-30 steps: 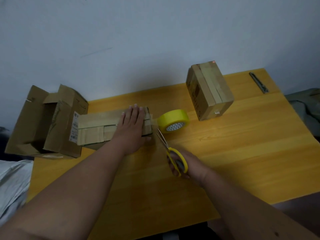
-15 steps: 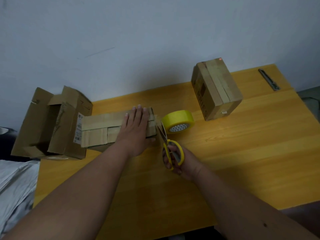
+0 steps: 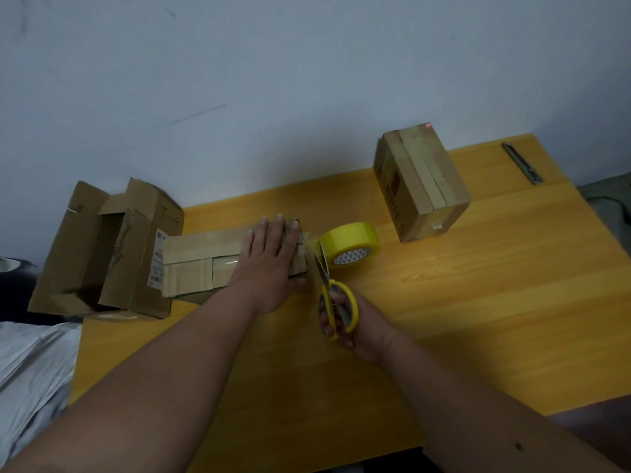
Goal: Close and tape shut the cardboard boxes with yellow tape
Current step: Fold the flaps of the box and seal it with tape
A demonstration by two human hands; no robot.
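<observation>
Cardboard is seen at the far left: an open box (image 3: 102, 254) lies on its side at the table (image 3: 478, 319) edge, not yet closed. Just beside it, a flat box (image 3: 205, 261) is pressed down by the left hand (image 3: 269, 264) with straight fingers, probably so that the flaps and the strip are kept tight. Next, the scissors (image 3: 333, 295) are gripped by the right hand (image 3: 355, 322), fingers curled through the yellow handles, blades pointed at the short strip between box and tape roll (image 3: 350, 247); the cut seems to be prepared. Further right, a taped box (image 3: 420, 186) stands apart, apparently finished. A knife (image 3: 522, 163) is left at the far corner.
</observation>
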